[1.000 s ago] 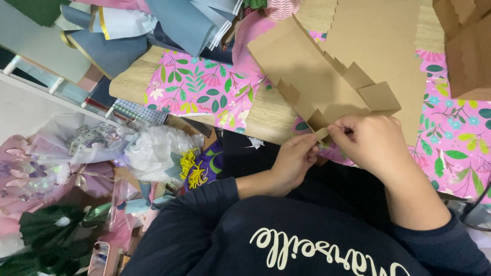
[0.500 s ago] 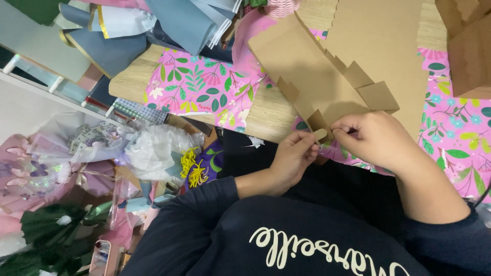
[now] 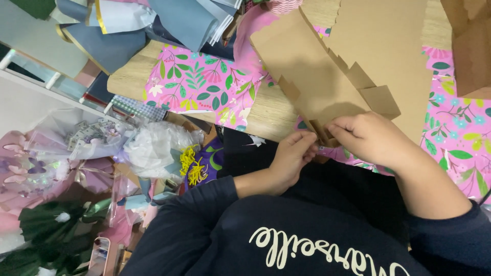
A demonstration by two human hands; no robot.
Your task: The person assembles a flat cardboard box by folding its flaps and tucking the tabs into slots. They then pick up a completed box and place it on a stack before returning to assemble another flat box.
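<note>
Fingers of the left hand [image 3: 292, 156] and right hand [image 3: 369, 137] are pinched on a small tab of the brown cardboard box blank [image 3: 327, 76], at the wooden table [image 3: 266, 115] edge. Light, stiff, easily creased; best gripped beside the folds.

Floral pink paper [image 3: 202, 84], grey paper rolls [image 3: 169, 20]

you sit at a light wooden table [image 3: 266, 115] in the upper middle of the frame. pink flowery paper [image 3: 197, 84] covers part of it. rolls of grey and blue paper [image 3: 153, 25] pile up at the upper left. wrapped flower bunches [image 3: 76, 153] lie low on the left. the light is soft and even.
</note>
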